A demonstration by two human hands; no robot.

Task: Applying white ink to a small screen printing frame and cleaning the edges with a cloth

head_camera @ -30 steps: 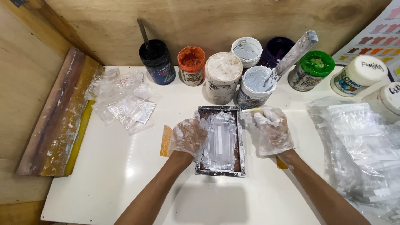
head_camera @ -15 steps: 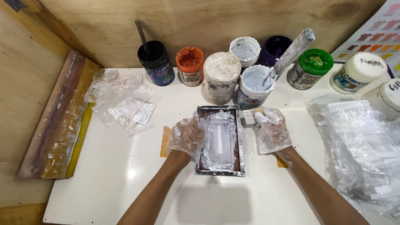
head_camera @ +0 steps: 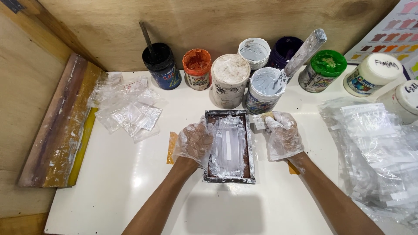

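White table (head_camera: 130, 191) carries a small rectangular metal-framed screen (head_camera: 229, 147), coated in white paint, at centre. Left hand (head_camera: 194, 141), in a clear plastic glove, rests curled on the frame's left edge. Right hand (head_camera: 283, 135), gloved, pinches a small paint-smeared pad (head_camera: 260, 120) just beside the frame's right top corner. Open white paint tub (head_camera: 264, 89) holds a wrapped stirrer (head_camera: 305, 51).

the right hand (head_camera: 284, 135) has drawn off the small printing frame (head_camera: 229, 146) to its right side, now gripping a small pale squeegee (head_camera: 261, 120).
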